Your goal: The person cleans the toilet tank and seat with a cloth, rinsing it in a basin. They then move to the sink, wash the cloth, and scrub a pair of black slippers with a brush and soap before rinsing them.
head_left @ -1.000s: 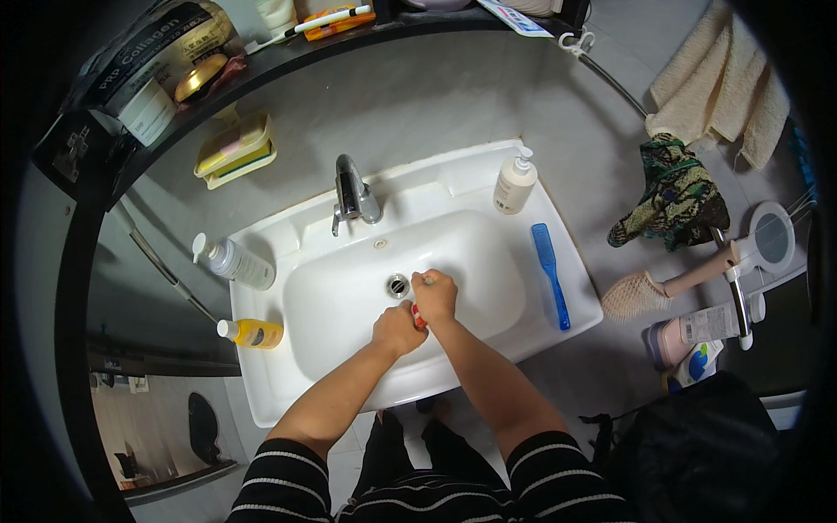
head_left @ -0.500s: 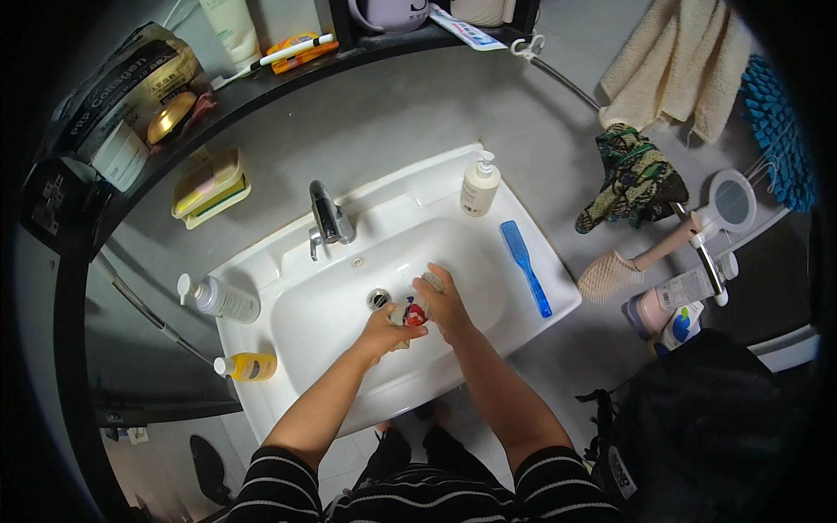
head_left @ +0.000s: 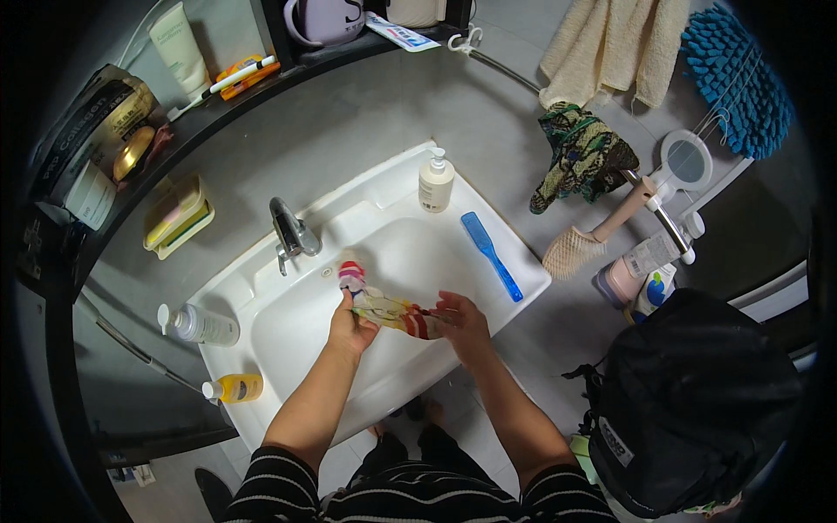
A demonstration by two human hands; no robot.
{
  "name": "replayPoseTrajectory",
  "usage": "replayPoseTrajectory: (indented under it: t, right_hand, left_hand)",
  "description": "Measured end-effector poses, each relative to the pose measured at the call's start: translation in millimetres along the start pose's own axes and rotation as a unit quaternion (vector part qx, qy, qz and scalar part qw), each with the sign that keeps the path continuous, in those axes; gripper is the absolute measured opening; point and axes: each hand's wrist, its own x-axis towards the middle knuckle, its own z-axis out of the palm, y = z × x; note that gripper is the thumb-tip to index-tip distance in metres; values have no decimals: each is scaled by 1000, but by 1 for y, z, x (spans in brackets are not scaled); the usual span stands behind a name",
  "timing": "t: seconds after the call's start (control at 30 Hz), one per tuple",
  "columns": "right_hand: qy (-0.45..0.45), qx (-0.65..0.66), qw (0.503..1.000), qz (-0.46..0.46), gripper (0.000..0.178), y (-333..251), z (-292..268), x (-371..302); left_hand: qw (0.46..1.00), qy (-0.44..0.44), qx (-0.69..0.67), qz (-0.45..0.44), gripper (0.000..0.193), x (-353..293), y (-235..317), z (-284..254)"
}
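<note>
Grasping limp, multicoloured patterned cloth [head_left: 384,310] with left hand [head_left: 350,329] and right hand [head_left: 466,328], mid-frame, ideally keeping both ends evenly spread.

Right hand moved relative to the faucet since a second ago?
Yes. Judged against the faucet, the right hand has shifted to the right, and it is now farther from the faucet.

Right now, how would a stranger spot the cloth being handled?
Start at the white sink, then its chrome tap. Below and right of that, a crumpled cloth runs from left grip towards right grip. Red bands and mottled cream colours set it apart from the blue comb-like tool.
</note>
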Motion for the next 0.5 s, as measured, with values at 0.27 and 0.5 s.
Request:
replayPoseTrajectory:
  t: [0.27,0.5]
  right_hand:
    - [53,-244,956,-155,62,14,-4,-4]
    - [-44,-128,991,14,44,-13,21,-4]
  left_hand:
    - [987,-153,-3,-46,48,-32,-19,45]
    - [966,-48,252,18,27,-41,-39,43]
